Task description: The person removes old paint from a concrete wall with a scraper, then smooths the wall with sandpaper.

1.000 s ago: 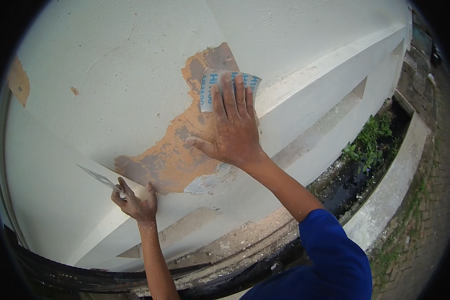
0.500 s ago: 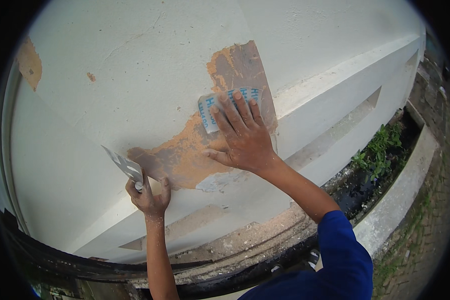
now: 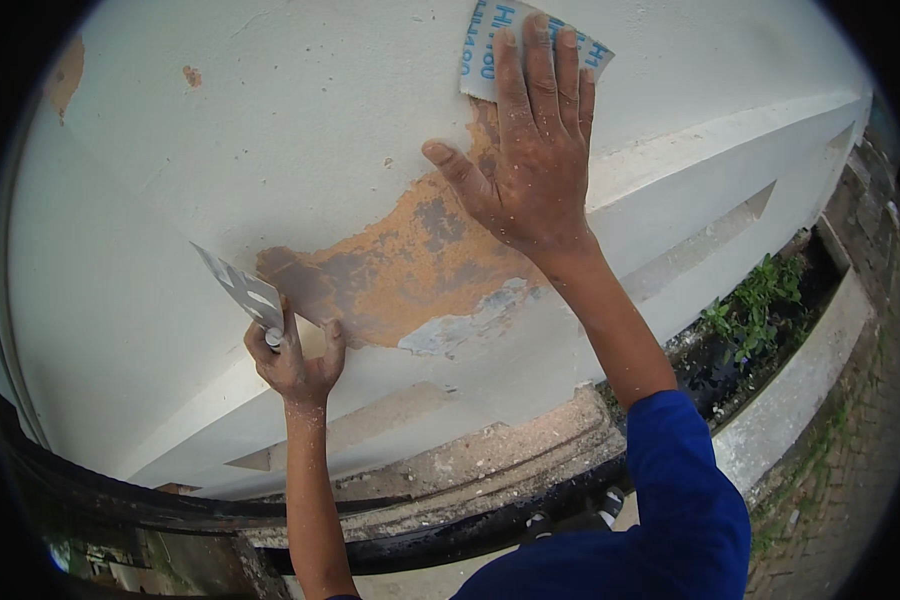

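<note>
My right hand (image 3: 538, 178) lies flat, fingers stretched out, over a sheet of sandpaper (image 3: 483, 50) with blue print on its back. It presses the sheet against the white wall (image 3: 320, 140), at the upper end of a peeled patch (image 3: 420, 255) of orange-brown and grey. White dust covers the hand. At lower left, my left hand (image 3: 298, 368) is closed round a putty knife (image 3: 242, 285), its metal blade pointing up and left. The left thumb stands apart from the blade, close to the patch's lower edge. The knife's handle is mostly hidden by the hand.
Below the patch, the wall has a ledge and recessed slots (image 3: 705, 245). At its foot run a rough concrete edge (image 3: 480, 450) and a dark gutter. Green plants (image 3: 755, 310) grow in the gutter at right, beside a low concrete kerb (image 3: 800, 390) and brick paving.
My right hand has slid the sandpaper up the wall, slightly to the right, uncovering the middle of the patch. My left hand still grips the putty knife. The view has shifted slightly.
</note>
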Demonstrator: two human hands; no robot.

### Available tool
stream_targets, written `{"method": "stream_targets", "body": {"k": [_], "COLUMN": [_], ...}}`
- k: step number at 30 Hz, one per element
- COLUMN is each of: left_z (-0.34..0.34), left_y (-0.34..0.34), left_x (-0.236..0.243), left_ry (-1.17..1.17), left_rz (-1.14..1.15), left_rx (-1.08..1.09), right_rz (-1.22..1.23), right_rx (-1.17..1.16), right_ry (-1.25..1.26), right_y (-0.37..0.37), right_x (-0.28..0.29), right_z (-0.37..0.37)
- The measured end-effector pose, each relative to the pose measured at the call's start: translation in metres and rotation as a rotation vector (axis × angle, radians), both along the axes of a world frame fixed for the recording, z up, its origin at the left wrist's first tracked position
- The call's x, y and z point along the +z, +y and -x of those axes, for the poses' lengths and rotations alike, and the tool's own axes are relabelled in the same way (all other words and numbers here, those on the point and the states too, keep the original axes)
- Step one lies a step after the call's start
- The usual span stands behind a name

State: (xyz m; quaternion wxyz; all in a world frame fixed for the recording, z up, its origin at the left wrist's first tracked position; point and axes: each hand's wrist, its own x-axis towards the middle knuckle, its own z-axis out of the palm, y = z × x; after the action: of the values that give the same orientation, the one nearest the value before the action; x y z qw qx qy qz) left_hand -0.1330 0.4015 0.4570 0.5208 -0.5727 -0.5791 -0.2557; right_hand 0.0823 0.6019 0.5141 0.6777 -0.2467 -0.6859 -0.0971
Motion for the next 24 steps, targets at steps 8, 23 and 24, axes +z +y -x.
{"method": "stream_targets", "body": {"k": [8, 23, 24], "left_z": [0.004, -0.010, -0.010], "left_y": [-0.005, -0.011, -0.011], "left_x": [0.009, 0.001, 0.002], "left_ry": [-0.001, -0.164, -0.235], "left_rz": [0.020, -0.052, -0.057], "left_rx": [-0.039, -0.260, -0.269], "right_rz": [0.059, 0.094, 0.109], "right_rx": [0.112, 0.215, 0.310], "right_ry": [-0.009, 0.492, 0.346], "right_y": [-0.019, -0.091, -0.120], "right_x": [-0.098, -0.090, -0.113], "right_z": [0.027, 0.075, 0.093]}}
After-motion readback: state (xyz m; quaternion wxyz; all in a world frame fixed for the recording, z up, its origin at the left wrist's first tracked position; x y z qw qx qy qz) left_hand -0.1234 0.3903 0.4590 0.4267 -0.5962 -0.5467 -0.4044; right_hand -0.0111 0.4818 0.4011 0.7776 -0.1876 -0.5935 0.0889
